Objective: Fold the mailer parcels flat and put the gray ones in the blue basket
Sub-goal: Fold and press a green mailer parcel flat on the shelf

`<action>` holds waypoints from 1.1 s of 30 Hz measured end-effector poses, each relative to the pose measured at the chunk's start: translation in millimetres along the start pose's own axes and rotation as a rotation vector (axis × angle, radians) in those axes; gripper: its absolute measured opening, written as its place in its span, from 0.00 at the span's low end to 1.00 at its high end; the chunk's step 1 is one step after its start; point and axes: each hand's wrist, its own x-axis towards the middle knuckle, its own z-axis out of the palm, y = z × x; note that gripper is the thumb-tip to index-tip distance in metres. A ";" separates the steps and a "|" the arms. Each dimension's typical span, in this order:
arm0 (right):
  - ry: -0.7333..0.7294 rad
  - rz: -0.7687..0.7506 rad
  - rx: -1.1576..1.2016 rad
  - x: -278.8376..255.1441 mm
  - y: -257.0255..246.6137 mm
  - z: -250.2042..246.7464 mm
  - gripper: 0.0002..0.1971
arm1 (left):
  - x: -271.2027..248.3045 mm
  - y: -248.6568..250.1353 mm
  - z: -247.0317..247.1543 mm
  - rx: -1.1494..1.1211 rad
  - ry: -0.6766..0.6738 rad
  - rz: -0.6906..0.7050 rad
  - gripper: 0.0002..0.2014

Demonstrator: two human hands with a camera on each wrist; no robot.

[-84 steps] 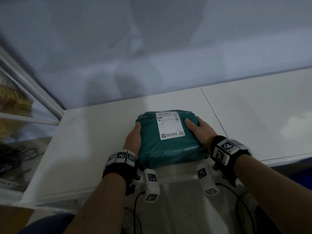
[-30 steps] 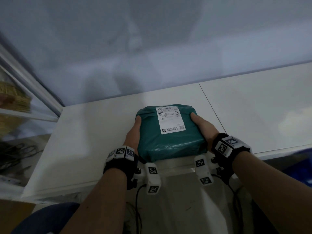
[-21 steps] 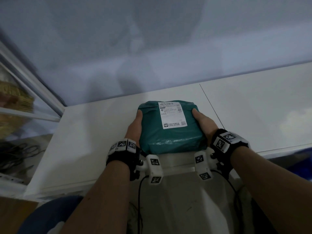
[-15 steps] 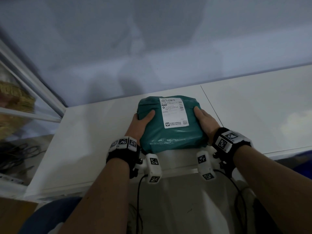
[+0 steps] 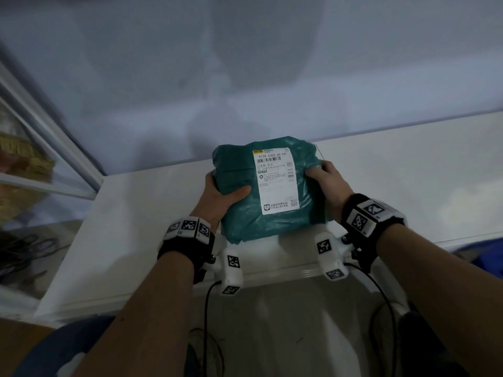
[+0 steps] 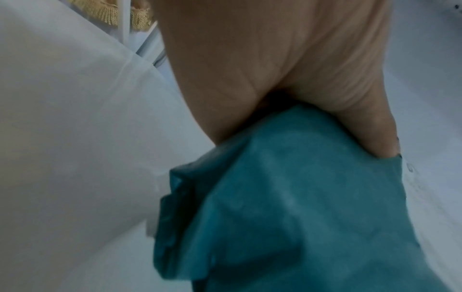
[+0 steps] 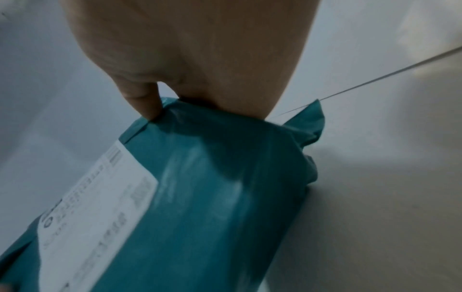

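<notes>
A teal plastic mailer parcel [image 5: 275,191] with a white shipping label [image 5: 276,179] is held tilted above the white table [image 5: 136,227], its far end raised. My left hand [image 5: 217,197] grips its left edge with the thumb on top. My right hand [image 5: 325,180] grips its right edge, thumb on top and fingers underneath. The left wrist view shows my palm against the teal parcel [image 6: 287,207]. In the right wrist view my thumb pinches the parcel's [image 7: 200,197] crumpled edge. No gray parcel is in view.
A seam [image 5: 319,153] splits the white table top behind the parcel. A wall stands close behind the table. At the left a glass-fronted shelf [image 5: 40,164] holds straw-coloured things. Something blue [image 5: 490,263] shows below the table's right edge. Cables [image 5: 19,254] lie at the lower left.
Both hands shifted from pressing the parcel's sides on the table to gripping its edges with thumbs on top. The parcel has been lifted and tilted, far end up.
</notes>
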 end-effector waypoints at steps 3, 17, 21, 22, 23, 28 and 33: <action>0.047 -0.057 -0.008 -2.6 -6.2 0.0 0.19 | 1.1 5.8 -1.5 0.041 -0.087 0.009 0.56; -0.128 -0.026 -0.080 -3.3 -13.2 -10.2 0.20 | -16.9 25.7 -12.5 -0.021 -0.209 -0.111 0.29; -0.100 -0.064 -0.099 -7.1 -17.4 -4.5 0.10 | -9.3 26.3 -10.9 0.037 -0.035 -0.039 0.36; -0.080 -0.088 -0.124 -7.6 -19.1 -3.3 0.09 | -8.7 27.5 -8.9 0.053 -0.003 -0.015 0.36; -0.044 -0.126 -0.184 -7.0 -20.7 -2.6 0.09 | -8.7 29.3 -6.8 0.069 0.023 0.013 0.32; 0.125 -0.388 -0.587 -9.0 -33.7 6.2 0.14 | -12.3 44.9 3.8 0.178 0.096 0.185 0.07; 0.147 -0.488 -0.670 -10.4 -34.8 12.6 0.14 | -12.3 46.8 5.9 0.290 0.155 0.286 0.07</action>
